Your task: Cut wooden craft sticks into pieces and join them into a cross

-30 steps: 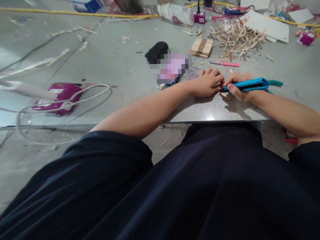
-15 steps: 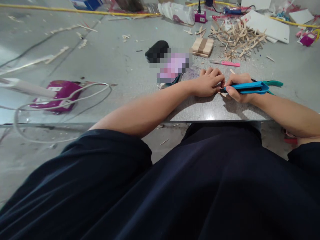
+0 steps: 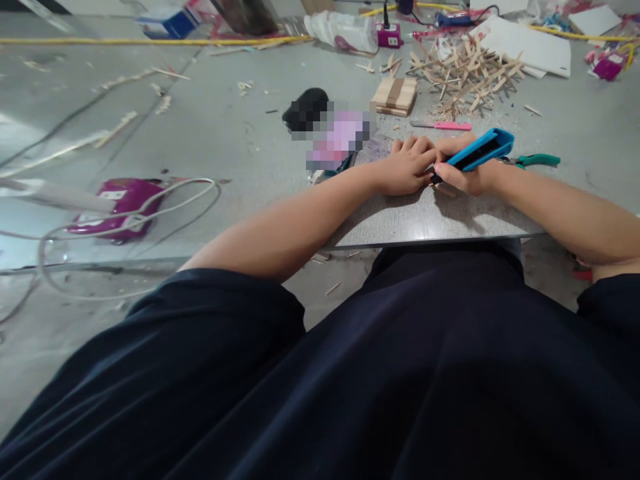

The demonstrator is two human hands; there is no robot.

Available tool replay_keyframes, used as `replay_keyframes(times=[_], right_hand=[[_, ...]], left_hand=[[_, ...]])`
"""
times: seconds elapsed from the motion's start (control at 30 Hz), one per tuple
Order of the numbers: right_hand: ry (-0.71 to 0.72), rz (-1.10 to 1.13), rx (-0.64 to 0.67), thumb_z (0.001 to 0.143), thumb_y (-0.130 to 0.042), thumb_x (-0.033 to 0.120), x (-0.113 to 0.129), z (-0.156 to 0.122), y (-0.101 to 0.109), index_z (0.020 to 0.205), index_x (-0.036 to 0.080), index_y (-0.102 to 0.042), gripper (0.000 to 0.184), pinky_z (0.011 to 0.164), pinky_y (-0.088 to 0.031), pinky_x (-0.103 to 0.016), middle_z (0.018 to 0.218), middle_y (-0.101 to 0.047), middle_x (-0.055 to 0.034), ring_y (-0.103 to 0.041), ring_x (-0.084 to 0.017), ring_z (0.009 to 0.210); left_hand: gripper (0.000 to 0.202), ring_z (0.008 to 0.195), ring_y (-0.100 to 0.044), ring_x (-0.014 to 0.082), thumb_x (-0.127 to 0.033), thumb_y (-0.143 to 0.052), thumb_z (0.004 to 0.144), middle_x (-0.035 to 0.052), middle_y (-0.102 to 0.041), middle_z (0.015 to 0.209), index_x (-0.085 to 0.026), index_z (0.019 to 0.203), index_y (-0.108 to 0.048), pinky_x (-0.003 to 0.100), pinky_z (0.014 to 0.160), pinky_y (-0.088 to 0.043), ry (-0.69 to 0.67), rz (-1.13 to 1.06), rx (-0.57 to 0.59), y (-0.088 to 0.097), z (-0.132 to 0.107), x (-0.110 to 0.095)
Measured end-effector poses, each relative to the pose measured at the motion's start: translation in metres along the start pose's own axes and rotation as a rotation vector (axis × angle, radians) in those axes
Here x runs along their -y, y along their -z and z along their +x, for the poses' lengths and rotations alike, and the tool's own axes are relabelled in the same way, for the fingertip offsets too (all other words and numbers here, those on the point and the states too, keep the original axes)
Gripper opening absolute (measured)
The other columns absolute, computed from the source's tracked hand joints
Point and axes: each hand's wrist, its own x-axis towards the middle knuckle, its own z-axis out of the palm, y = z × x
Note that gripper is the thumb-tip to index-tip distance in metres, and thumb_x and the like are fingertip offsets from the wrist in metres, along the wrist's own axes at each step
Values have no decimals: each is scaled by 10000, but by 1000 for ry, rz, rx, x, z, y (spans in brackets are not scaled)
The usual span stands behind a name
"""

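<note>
A blue utility knife is gripped in my right hand, its handle tilted up to the right and its dark tip pointing down at the tabletop. Beneath that tip lies a small wooden craft stick, partly covered by my fingers. My left hand rests on the table just left of the tip, thumb and forefinger pinching and pressing the stick's near end. The blade's contact with the wood is hidden. Behind my right wrist are green-handled pliers. A pink-handled knife lies beyond both hands.
Farther back are a banded bundle of craft sticks and a loose heap of cut sticks. A blurred-out phone-like item and black case sit left. A purple power strip with white cable is farther left. The table edge runs near me.
The utility knife's handle has swung upward and is now steeper, its tip still beside my left fingers. My left hand stays on the stick. The view has shifted slightly.
</note>
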Motion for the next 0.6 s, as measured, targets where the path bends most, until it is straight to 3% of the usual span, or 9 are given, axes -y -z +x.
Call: replay_keyframes(times=[0.13, 0.3, 0.5, 0.6], right_hand=[[31, -10, -86, 1093, -644, 903, -6, -10, -11, 937, 349, -569, 581, 855, -636, -470, 800, -711, 6, -644, -232, 784], [-5, -65, -75, 955, -820, 972, -15, -17, -16, 936, 356, -673, 633, 821, -670, -468, 748, -747, -9, -715, -243, 747], [79, -157, -171, 1189, -515, 867, -14, -21, -18, 1086, 316, -850, 653, 809, -663, -486, 899, -899, -80, -805, -275, 786], [77, -173, -221, 1170, -480, 913, -13, -24, -15, 1092, 341, -855, 688, 814, -677, -486, 869, -879, -68, -827, -291, 799]], left_hand=[[411, 1719, -554, 572, -396, -645, 1210, 243, -644, 1789, -259, 1580, -759, 817, 1435, -403, -9, 20, 18, 1, -3, 1], [385, 1671, -574, 553, -413, -627, 1220, 238, -664, 1770, -263, 1547, -763, 814, 1410, -434, -30, 44, 19, 4, -5, -1], [419, 1656, -550, 516, -404, -540, 1232, 221, -659, 1793, -253, 1551, -766, 798, 1404, -417, -14, 22, 41, 9, -7, -5], [427, 1584, -585, 451, -505, -458, 1261, 182, -765, 1600, -262, 1321, -804, 746, 1412, -430, -27, -67, 13, 13, -5, 1]])
